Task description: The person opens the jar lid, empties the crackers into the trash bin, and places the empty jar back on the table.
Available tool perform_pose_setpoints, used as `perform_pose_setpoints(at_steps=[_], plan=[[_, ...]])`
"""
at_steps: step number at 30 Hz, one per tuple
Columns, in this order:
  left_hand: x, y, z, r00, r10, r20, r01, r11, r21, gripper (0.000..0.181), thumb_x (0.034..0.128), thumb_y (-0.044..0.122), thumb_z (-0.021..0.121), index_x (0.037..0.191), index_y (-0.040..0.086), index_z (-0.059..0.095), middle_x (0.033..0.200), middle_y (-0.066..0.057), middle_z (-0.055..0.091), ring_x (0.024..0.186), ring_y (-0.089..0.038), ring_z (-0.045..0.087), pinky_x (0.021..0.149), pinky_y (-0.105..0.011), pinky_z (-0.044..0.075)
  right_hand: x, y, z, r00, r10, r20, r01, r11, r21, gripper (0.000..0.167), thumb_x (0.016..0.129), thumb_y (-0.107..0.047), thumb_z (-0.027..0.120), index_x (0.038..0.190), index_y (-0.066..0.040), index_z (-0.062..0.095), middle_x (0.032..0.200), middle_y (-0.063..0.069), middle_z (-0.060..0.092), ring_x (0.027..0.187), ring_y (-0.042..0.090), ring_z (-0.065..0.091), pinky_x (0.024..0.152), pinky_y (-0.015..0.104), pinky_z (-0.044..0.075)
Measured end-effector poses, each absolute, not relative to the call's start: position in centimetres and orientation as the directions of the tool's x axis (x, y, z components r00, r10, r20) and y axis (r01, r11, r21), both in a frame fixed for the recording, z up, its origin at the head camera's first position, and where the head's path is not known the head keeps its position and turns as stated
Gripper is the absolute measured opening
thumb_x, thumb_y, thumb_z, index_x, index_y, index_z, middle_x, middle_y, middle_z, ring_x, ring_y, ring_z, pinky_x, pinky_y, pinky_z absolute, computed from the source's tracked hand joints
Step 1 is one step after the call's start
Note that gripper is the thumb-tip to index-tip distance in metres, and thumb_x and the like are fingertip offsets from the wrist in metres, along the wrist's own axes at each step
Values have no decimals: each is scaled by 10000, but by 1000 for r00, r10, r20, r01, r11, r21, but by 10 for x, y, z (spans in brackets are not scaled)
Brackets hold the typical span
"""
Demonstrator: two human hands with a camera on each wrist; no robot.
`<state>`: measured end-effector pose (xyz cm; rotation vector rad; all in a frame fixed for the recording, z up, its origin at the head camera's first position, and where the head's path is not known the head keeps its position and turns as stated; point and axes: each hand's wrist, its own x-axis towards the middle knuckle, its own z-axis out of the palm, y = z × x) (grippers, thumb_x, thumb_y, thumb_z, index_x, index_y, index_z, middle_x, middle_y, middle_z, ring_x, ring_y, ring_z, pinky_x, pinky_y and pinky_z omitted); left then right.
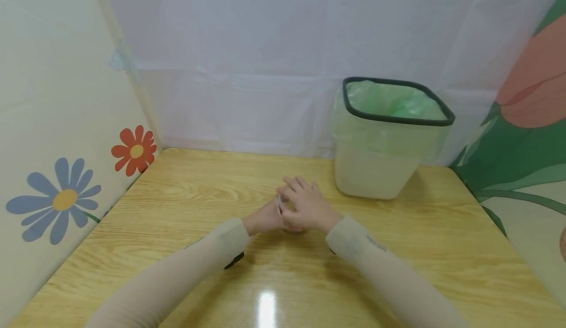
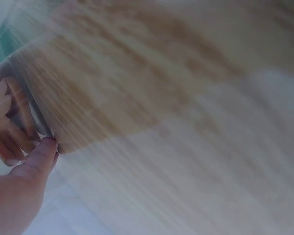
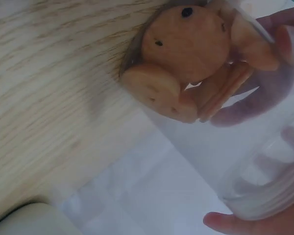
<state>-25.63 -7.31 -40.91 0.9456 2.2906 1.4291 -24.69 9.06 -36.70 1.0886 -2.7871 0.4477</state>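
Note:
A clear jar holds several round orange-tan slices, some with dark specks, gathered at its lower end. In the head view only a small part of the jar shows beneath the two hands, low over the table. My left hand grips its side; in the right wrist view these fingers curl round it. My right hand lies over the upper end, its thumb and fingers around it. A thumb presses the jar's edge in the left wrist view, where streaked clear plastic blurs much of the picture.
A pale bin with a dark rim and a green liner bag stands at the table's back right. White sheeting hangs behind the wood-grain table. Flower-patterned panels border the sides.

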Motion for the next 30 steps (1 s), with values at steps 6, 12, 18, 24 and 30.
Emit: perform_pose_setpoints(at_steps=[6, 12, 18, 24, 30], plan=[[-258, -74, -409, -730, 671, 130, 449, 326, 832, 857, 825, 159, 788, 1519, 66, 294, 1604, -78, 161, 1431, -282, 214, 1123, -478, 272, -246, 88, -371, -725, -627, 285, -683, 707, -181, 431, 971, -403, 491, 1303, -151, 601, 1398, 165, 484, 1297, 371, 404, 996, 644, 345], [-259, -74, -410, -725, 674, 141, 433, 287, 855, 860, 819, 98, 784, 1518, 49, 285, 1589, -84, 209, 1409, -269, 268, 1108, -459, 307, -249, 90, -373, -686, -647, 334, -719, 672, -176, 388, 959, -389, 540, 1255, -154, 633, 1344, 160, 524, 1255, 348, 443, 938, 592, 408], [-257, -73, -409, -728, 671, 140, 410, 262, 874, 889, 812, 56, 778, 1526, 53, 248, 1583, -82, 228, 1394, -255, 300, 1116, -448, 297, -255, 95, -375, -631, -688, 358, -768, 620, -163, 357, 951, -370, 534, 1228, -172, 641, 1337, 138, 529, 1239, 322, 458, 897, 553, 442], [-255, -73, -407, -749, 656, 92, 351, 275, 895, 903, 806, 68, 785, 1530, 87, 246, 1576, -28, 259, 1384, -214, 319, 1126, -429, 278, -262, 100, -378, -557, -742, 373, -824, 549, -139, 354, 943, -365, 549, 1219, -161, 637, 1318, 139, 550, 1231, 332, 469, 913, 547, 443], [-254, -72, -406, -771, 634, 61, 309, 289, 906, 1021, 801, 58, 789, 1554, 96, 101, 1603, -65, 155, 1427, -252, 222, 1145, -477, 218, -264, 102, -375, -542, -765, 347, -838, 525, -150, 456, 937, -366, 564, 1305, -97, 589, 1350, 131, 544, 1265, 349, 454, 989, 563, 401]])
